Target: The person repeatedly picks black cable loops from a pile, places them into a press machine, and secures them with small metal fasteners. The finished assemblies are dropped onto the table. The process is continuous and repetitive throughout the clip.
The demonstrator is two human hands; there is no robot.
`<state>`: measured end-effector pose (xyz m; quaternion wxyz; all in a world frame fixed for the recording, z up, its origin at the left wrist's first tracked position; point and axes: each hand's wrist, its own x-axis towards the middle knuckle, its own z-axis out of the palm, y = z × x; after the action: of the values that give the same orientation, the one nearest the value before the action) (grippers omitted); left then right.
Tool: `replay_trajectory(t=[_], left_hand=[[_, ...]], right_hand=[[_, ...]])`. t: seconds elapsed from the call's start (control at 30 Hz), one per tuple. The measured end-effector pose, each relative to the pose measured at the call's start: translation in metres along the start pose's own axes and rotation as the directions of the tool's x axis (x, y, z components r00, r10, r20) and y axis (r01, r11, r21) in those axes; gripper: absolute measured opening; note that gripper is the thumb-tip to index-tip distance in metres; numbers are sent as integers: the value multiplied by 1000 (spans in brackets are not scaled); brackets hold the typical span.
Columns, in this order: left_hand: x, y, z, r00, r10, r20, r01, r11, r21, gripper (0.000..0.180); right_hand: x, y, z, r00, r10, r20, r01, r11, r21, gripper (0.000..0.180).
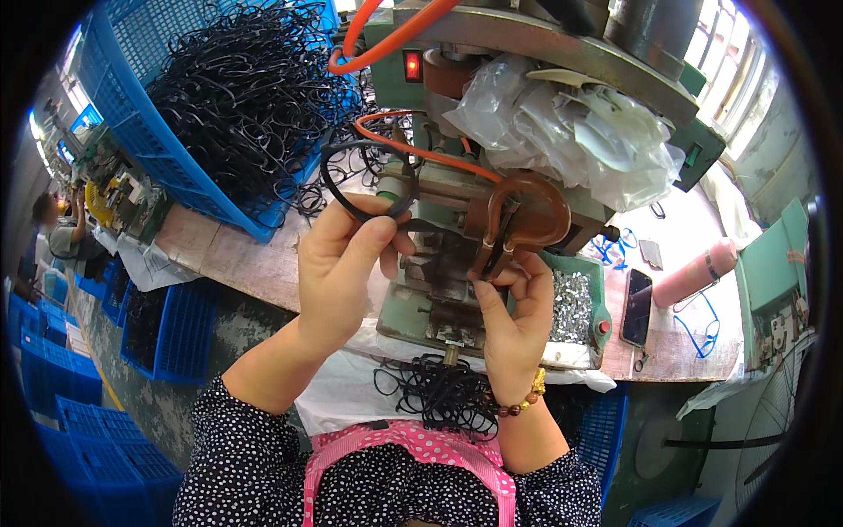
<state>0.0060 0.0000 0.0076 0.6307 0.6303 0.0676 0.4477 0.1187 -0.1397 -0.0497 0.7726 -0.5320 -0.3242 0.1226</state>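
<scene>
Between the thumb and fingers of my left hand (338,259) is a thin black eyeglass frame (327,180), its rounded loops standing up in front of the machine (439,312). The frame's other end runs toward the machine's middle, partly hidden by the fingers. My right hand (516,307) is closed in a pinch just below a brown looped coil (549,220), beside the machine's metal fixture. Whatever its fingertips hold is too small or hidden to make out. Close to that hand, a green tray (597,294) holds many small silvery metal pieces.
A large blue basket (149,132) heaped with black frames (246,105) stands at the far left. More black frames (439,391) lie at my lap. Orange hoses (395,39) and plastic bags (544,123) hang near the machine. Right: a phone (637,307) and pink bottle (698,274).
</scene>
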Motion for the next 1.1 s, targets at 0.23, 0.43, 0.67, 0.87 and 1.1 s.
replay_trajectory(t=[0.23,0.43,0.67,0.87,1.1], left_hand=[[-26,3,20,950,-58,305,-19,970,243,14],[-13,-15,35,930,23,366,-180,899,399,13],[-10,-24,31,820,281,498,-509,755,412,20],[-12,-33,30,791,370,488,-572,730,374,25],[-12,-26,35,790,442,425,-602,689,403,22]], right_hand=[[-4,-7,-29,998,-51,30,56,978,-202,36],[-3,-15,-61,993,-41,-113,20,984,-179,28],[-13,1,-116,881,-353,-315,190,874,-448,23],[-17,41,-155,882,-31,-470,-195,885,-423,15],[-13,44,-131,976,-102,193,213,263,-941,17]])
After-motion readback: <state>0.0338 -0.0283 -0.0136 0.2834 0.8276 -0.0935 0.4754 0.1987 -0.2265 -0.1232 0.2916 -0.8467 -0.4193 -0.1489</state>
